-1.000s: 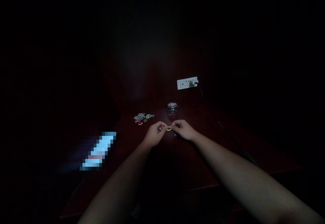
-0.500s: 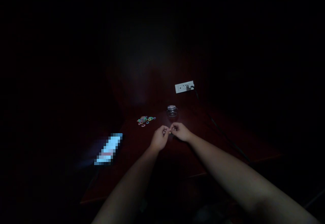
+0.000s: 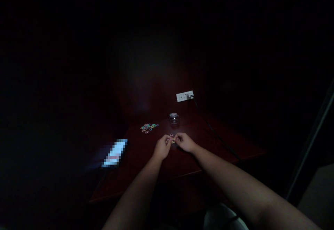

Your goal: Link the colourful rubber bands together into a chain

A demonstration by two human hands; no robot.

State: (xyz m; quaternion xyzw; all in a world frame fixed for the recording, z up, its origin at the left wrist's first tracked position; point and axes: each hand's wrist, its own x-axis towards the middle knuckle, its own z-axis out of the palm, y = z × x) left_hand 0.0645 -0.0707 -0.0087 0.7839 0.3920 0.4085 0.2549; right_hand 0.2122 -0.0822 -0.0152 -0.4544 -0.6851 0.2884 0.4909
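Note:
My left hand (image 3: 162, 147) and my right hand (image 3: 184, 142) meet over the dark red table (image 3: 180, 164), fingertips pinched. Between them is a small yellow hair tie (image 3: 173, 140), gripped from both sides. Just beyond the fingers lies a pale pink hair tie (image 3: 171, 135). Farther back stands a clear jar (image 3: 174, 119) with a silvery lid on top. To the left, a loose pile of coloured hair ties (image 3: 147, 127) is spread on the table.
At the left table edge lies a lit, pixelated phone-like screen (image 3: 114, 153). A white wall socket (image 3: 184, 96) holds a plug, and its dark cable (image 3: 217, 136) runs down across the right of the table. A pale rounded object (image 3: 221, 217) shows below the front edge.
My hands have parted slightly, and the yellow hair tie now shows between the fingertips. The pale pink hair tie beyond them has come into sight. The whole view has shifted a little.

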